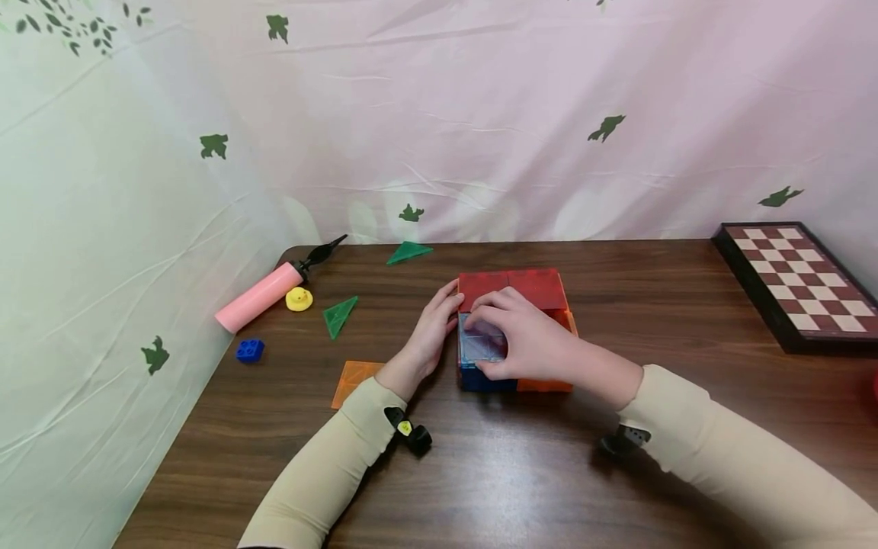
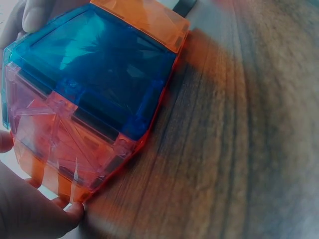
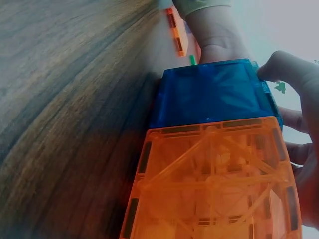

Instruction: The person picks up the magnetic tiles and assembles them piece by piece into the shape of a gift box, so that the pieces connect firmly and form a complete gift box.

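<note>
Left hand against side of box, presumably bracing it; right hand pinches blue tile across edges, likely for control.

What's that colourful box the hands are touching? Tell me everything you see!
The box looks like shiny, see-through plastic tiles: red at the top back, blue front left, orange front right, pinkish on its left side. It sits on the brown table. The left hand rests against its left side; the right hand curls over the blue top, thumb at its edge.
</note>
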